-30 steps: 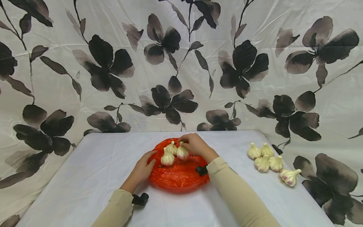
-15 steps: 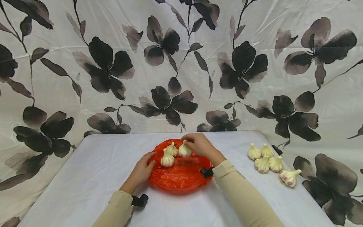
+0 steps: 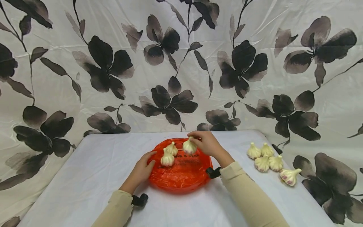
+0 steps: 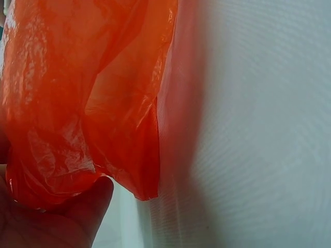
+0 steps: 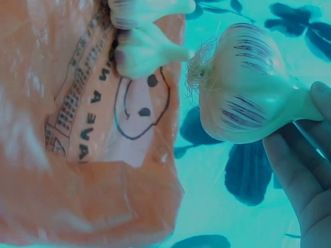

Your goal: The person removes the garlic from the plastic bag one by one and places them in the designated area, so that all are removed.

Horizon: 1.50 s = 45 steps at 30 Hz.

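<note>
1. Garlic bulb [image 3: 189, 147]: your right hand [image 3: 209, 143] pinches it by the stem, above the far part of the red bag [image 3: 181, 180].
2. Red bag: lies on the worktop [image 3: 93, 176]; your left hand [image 3: 144, 166] grips its left edge between thumb and fingers.
3. Two bulbs [image 3: 167, 160]: close together on the bag, left of yours.
4. Five bulbs [image 3: 262, 165]: grouped on the worktop, at your right.

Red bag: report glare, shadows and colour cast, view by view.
Head: red bag shows glints, soft shadow at its near edge; left wrist: glare on its left side, reddish shadow on white cloth; right wrist: it looks pale orange under whitish glare, floral backdrop tinted cyan.
</note>
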### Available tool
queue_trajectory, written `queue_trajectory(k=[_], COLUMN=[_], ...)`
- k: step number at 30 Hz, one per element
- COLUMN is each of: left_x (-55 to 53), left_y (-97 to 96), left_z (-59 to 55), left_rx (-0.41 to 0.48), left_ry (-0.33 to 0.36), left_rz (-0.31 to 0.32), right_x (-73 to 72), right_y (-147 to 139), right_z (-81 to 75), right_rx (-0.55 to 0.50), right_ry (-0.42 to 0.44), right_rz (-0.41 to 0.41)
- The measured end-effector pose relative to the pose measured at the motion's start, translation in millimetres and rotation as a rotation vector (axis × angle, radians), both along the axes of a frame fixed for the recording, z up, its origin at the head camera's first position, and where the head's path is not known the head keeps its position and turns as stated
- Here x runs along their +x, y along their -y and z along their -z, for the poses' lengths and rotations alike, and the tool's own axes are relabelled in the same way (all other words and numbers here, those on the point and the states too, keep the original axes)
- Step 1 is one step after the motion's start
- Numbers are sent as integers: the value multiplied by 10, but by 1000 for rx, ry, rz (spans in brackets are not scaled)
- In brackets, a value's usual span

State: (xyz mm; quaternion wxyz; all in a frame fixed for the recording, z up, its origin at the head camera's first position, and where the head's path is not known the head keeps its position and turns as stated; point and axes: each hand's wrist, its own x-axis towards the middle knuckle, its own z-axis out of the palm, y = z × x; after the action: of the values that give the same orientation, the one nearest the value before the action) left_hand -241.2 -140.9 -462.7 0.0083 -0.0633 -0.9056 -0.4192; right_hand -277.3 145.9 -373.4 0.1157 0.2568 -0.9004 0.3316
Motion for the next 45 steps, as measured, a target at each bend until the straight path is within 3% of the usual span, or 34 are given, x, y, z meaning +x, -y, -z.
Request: queue_trajectory(k=[17, 35, 45], left_x=[11, -1, 16], left_y=[40, 28, 30], left_z=[2, 22, 12], left_rx=[-14, -9, -3], left_ry=[0, -18, -11], left_rz=[-5, -8, 0], right_x=[170, 352, 459], right_y=[-316, -814, -1052], right_z=[-76, -25, 9], right_rx=[-64, -60, -34], right_ry=[12, -151, -130], right_rz=[65, 141, 200])
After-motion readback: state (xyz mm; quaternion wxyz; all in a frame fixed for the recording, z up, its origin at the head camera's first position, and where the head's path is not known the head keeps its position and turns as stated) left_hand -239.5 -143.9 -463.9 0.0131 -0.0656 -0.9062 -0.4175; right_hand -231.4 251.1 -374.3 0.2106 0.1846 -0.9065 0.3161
